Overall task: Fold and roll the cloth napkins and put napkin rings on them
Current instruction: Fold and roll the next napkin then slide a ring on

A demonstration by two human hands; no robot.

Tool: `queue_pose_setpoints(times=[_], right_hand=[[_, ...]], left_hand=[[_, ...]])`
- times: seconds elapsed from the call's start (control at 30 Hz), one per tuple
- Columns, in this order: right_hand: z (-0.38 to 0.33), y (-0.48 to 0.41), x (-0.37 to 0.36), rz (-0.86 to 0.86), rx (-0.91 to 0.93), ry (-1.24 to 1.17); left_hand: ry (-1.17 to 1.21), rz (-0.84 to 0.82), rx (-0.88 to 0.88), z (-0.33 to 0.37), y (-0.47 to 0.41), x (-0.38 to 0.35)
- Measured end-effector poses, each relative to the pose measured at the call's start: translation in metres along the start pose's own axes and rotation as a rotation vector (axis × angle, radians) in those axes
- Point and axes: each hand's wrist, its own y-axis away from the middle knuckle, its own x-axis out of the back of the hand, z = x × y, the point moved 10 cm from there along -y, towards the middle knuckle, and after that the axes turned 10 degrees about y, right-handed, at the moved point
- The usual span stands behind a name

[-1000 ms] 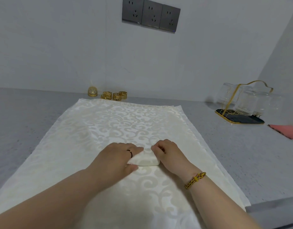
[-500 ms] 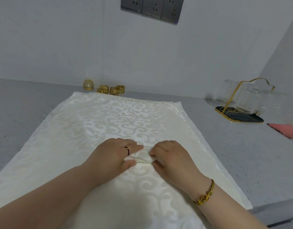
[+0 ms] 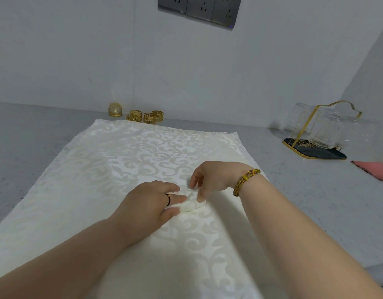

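A small rolled white napkin (image 3: 191, 203) lies on a large cream patterned cloth (image 3: 113, 169) spread over the grey counter. My left hand (image 3: 149, 203), with a dark ring on one finger, presses the roll's left end between fingers and thumb. My right hand (image 3: 214, 180), with a gold bracelet at the wrist, arches over the roll's right end and pinches it with thumb and fingertips. Three gold napkin rings (image 3: 146, 116) stand at the far edge of the cloth by the wall.
A small gold dome ornament (image 3: 115, 109) sits left of the rings. At the right stands a gold wire rack with clear glasses (image 3: 324, 130) on a dark tray. A pink cloth (image 3: 374, 169) lies at the far right. Wall sockets (image 3: 199, 8) are above.
My right hand has lifted and turned, its wrist now raised over the roll's right end. The napkin roll looks tighter and smaller. The view has tilted down slightly.
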Motion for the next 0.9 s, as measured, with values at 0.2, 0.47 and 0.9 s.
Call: queue_pose_setpoints(times=[0.2, 0.47, 0.9], right_hand=[[0.002, 0.006, 0.0, 0.035, -0.011, -0.035], [0.009, 0.015, -0.002, 0.186, 0.003, -0.147], [-0.029, 0.03, 0.043, 0.467, 0.119, -0.127]], left_hand=[[0.041, 0.035, 0.03, 0.0, 0.0, 0.007], [0.126, -0.025, 0.232, -0.003, -0.031, -0.002], [-0.02, 0.154, 0.242, -0.01, -0.019, 0.058]])
